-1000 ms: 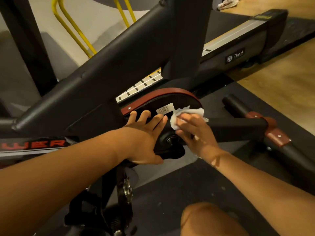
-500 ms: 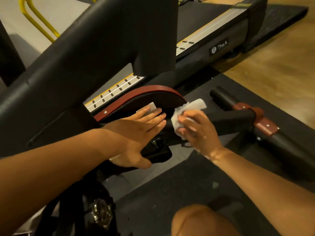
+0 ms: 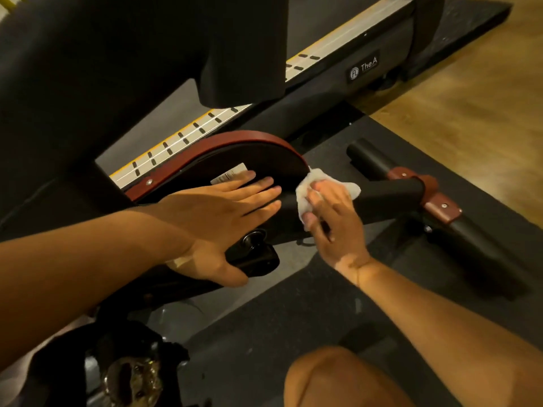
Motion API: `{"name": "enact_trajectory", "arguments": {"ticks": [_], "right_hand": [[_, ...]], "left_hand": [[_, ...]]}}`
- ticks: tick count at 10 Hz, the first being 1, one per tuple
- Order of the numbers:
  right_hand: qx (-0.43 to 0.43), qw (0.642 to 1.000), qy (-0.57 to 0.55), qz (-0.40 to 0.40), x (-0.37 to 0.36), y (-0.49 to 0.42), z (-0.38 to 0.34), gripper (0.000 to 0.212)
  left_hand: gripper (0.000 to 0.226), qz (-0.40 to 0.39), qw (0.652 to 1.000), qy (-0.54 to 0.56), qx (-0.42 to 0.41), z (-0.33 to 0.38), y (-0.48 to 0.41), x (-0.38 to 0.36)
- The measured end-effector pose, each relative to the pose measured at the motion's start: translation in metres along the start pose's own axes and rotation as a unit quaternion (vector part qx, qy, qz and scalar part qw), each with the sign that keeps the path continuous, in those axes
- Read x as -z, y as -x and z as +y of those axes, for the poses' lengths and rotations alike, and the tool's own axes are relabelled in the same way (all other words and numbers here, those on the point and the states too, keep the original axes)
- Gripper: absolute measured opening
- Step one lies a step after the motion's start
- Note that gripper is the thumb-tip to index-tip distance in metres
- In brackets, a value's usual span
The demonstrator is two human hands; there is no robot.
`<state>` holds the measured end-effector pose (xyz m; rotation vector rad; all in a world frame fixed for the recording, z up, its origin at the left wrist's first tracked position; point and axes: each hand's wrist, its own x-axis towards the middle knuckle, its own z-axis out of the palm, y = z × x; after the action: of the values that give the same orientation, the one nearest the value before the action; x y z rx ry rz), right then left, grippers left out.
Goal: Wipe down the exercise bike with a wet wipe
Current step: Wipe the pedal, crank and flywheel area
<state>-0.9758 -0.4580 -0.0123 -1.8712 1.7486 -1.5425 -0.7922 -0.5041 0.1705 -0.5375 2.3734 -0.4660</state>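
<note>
fingers [image 3: 321,190] of the right hand [image 3: 333,223] curl round the wet wipe [image 3: 302,201], hiding most of it, pressing it to the exercise bike [image 3: 388,195] beside its red-rimmed wheel cover [image 3: 264,158]. left hand [image 3: 223,214] lies flat, grip holding nothing, half covering a sticker [image 3: 226,178]. pedal [image 3: 132,376] below is blurred.
</note>
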Motion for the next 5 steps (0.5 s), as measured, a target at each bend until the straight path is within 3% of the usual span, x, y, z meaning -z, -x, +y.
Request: {"name": "enact_trajectory", "arguments": {"ticks": [1, 2, 3, 4, 5], "right_hand": [[-0.041, 0.996, 0.059, -0.047, 0.029, -0.008, 0.056, 0.029], [-0.135, 0.986, 0.088, -0.042, 0.054, -0.016, 0.102, 0.037], [-0.145, 0.987, 0.059, -0.034, 0.046, -0.02, 0.071, 0.043], [-0.034, 0.999, -0.022, -0.016, 0.016, -0.008, 0.007, 0.036], [0.001, 0.999, -0.04, -0.018, 0.009, -0.008, 0.012, 0.037]], "left_hand": [[0.115, 0.002, 1.0, 0.003, -0.016, -0.001, -0.002, 0.006], [0.11, -0.021, 0.997, 0.045, -0.067, -0.009, -0.004, 0.018], [0.108, -0.019, 0.994, 0.051, -0.091, -0.013, -0.011, 0.019], [0.105, -0.037, 0.994, 0.027, -0.099, -0.012, -0.015, 0.018], [0.104, -0.054, 0.993, 0.025, -0.099, -0.012, -0.015, 0.021]]}}
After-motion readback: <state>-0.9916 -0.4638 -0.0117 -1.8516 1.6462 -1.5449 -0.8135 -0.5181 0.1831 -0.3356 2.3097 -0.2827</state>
